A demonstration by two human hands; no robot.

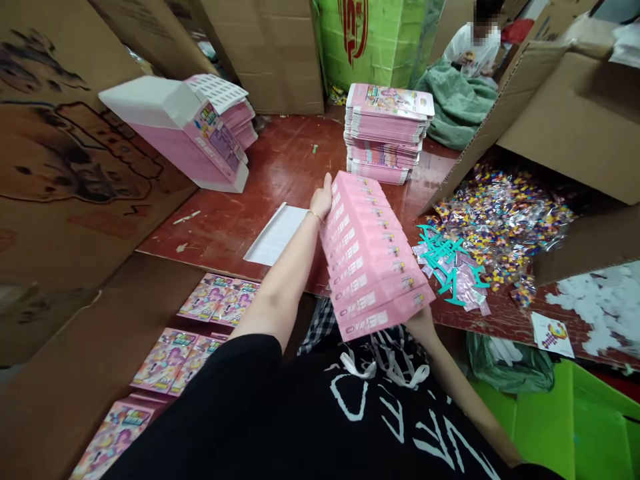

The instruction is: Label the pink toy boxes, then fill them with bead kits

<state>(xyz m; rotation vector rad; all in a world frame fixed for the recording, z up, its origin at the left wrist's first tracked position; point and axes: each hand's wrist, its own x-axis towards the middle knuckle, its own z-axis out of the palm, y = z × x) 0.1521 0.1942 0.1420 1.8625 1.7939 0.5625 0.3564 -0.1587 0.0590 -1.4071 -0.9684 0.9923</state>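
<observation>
A row of several pink boxes (373, 260), pressed side by side, is held up in front of my body between both hands. My left hand (323, 199) is closed against the far end of the row, with a finger pointing up along its edge. At the near end, my right hand (421, 325) grips from below, its fingers mostly hidden behind the boxes. Beneath my left forearm lies a white sheet-like piece (281, 233) on the red table (285, 157). Just beyond the row stands a stack of flat printed pink cartons (385, 127).
Left on the table is a large pink-and-white carton (175, 133). Below it, a cardboard box holds packed pink boxes (197, 300). To the right lie teal plastic pieces (450, 257) and a heap of small colourful packets (505, 213). A person (473, 50) sits at the back right.
</observation>
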